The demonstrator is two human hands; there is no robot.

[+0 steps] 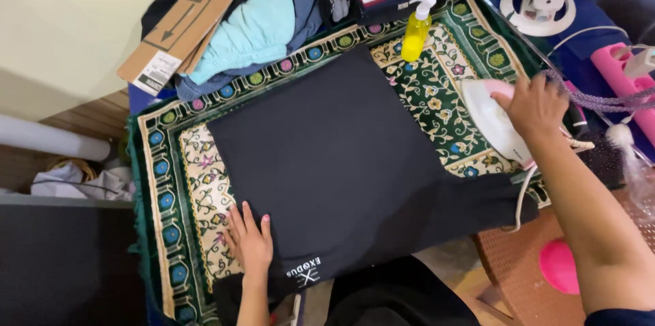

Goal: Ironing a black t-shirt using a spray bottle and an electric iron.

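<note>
Your right hand [535, 104] gripped pink-white iron [492, 121] at rug's [205, 196] right edge; left hand [250, 238] lay flat, open, on black garment's [334, 162] near-left corner, leftward of iron.

black garment [334, 155] lay flat and smoothed, folded roughly square, its near left edge pressed under the left palm, small white print just right of that hand. white-and-pink iron [492, 121] stood tilted, handle gripped from above, just past the garment's right edge.
</note>
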